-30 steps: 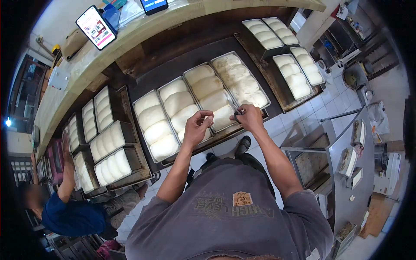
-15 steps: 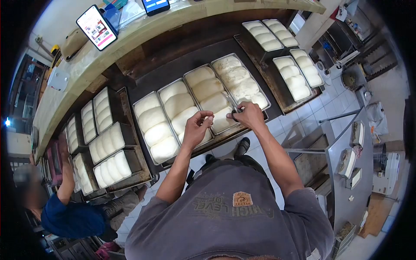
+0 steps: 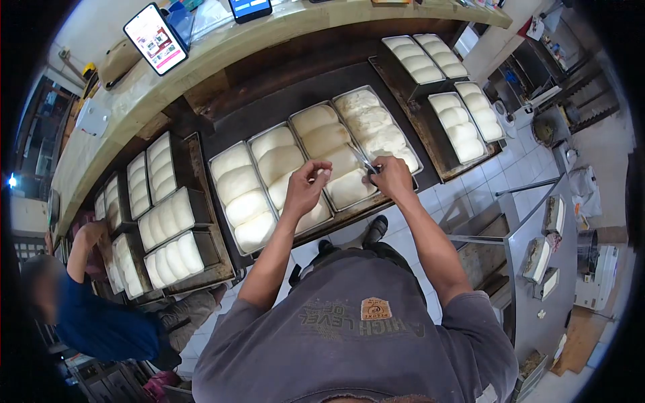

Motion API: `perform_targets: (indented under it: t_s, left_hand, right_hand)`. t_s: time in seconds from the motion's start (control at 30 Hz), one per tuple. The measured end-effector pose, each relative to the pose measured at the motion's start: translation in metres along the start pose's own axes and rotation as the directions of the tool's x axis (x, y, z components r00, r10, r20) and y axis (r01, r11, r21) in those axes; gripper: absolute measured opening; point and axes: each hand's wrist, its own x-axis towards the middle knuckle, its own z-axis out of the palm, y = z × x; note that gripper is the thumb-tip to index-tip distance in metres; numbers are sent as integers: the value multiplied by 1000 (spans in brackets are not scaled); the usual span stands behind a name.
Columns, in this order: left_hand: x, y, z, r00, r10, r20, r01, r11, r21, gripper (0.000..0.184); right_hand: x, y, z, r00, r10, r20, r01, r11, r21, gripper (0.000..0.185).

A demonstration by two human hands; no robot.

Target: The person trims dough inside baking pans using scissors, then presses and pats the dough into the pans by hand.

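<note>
In my right hand (image 3: pixel 391 178) is a pair of scissors (image 3: pixel 363 158), its blades pointing away from me over a pan of dough (image 3: pixel 338 160) with rounded, pale sections. My left hand (image 3: pixel 308 188) hovers above the neighbouring pan of dough (image 3: pixel 279 161); its fingers are loosely curled, with a gap between thumb and forefinger, and I see nothing in them. To the right lies a pan of dough with a rough, creased top (image 3: pixel 376 127). At the left of the row, a smooth dough pan (image 3: pixel 238 195) stands alongside.
More filled loaf pans stand on a left tray (image 3: pixel 213 242) and a right tray (image 3: pixel 403 101). A phone (image 3: pixel 156 39) leans on the shelf (image 3: pixel 222 50) ahead. At left, another person (image 3: pixel 107 329) reaches toward the pans. A metal table (image 3: pixel 527 262) is at my right.
My left hand has risen slightly and its thumb and forefinger have parted. The scissors are still in my right hand, over the same pan. The other person's arm has bent and shifted.
</note>
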Motion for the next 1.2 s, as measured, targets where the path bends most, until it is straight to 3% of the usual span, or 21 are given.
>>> perform_targets:
  t_s: [0.1, 0.2, 0.27, 0.3, 0.43, 0.47, 0.6, 0.8, 0.87, 0.93, 0.97, 1.1, 1.2]
  left_hand:
    - [32, 0, 1, 993, 116, -11, -113, 978, 174, 28]
    - [53, 22, 9, 988, 153, 5, -148, 946, 289, 37]
    - [69, 27, 12, 970, 112, 217, -206, 851, 483, 37]
    - [75, 27, 13, 968, 113, 226, -212, 850, 482, 37]
    - [94, 21, 10, 749, 464, 472, -619, 745, 249, 31]
    - [95, 23, 9, 743, 465, 481, -624, 742, 246, 31]
    - [77, 29, 0, 765, 295, 572, -489, 845, 217, 21]
    - [44, 18, -9, 792, 408, 455, -555, 792, 254, 16]
    - [36, 9, -16, 918, 312, 245, -379, 871, 314, 16]
    - [30, 0, -20, 981, 193, 22, -190, 927, 324, 15]
    - [25, 0, -19, 981, 191, 20, -187, 927, 324, 15]
    - [12, 3, -10, 981, 159, -114, -165, 985, -43, 19]
    - [6, -4, -17, 985, 153, -78, -152, 988, 9, 20]
  right_hand:
    - [-5, 7, 1, 977, -134, -167, 127, 991, -53, 43]
    - [-7, 10, -7, 953, -238, -189, 227, 971, -78, 43]
    - [-9, 11, -16, 919, -330, -216, 314, 943, -107, 43]
    - [-12, 7, -24, 920, -324, -222, 307, 946, -107, 43]
    - [-12, -9, -67, 963, -257, 77, 255, 966, 39, 41]
    - [-8, -5, -70, 965, -251, 68, 249, 968, 41, 41]
    - [5, 20, -82, 852, -284, 439, 155, 939, 307, 41]
    - [7, 34, -75, 706, -258, 660, -57, 908, 416, 55]
    - [7, 35, -65, 855, -218, 471, 3, 909, 416, 55]
    - [8, 36, -59, 953, -174, 248, 62, 913, 404, 55]
    - [7, 32, -54, 952, -175, 252, 61, 913, 404, 55]
    - [11, -9, -20, 994, -77, -74, 79, 997, 21, 56]
    - [13, -30, -13, 998, -38, -48, 38, 999, -7, 59]
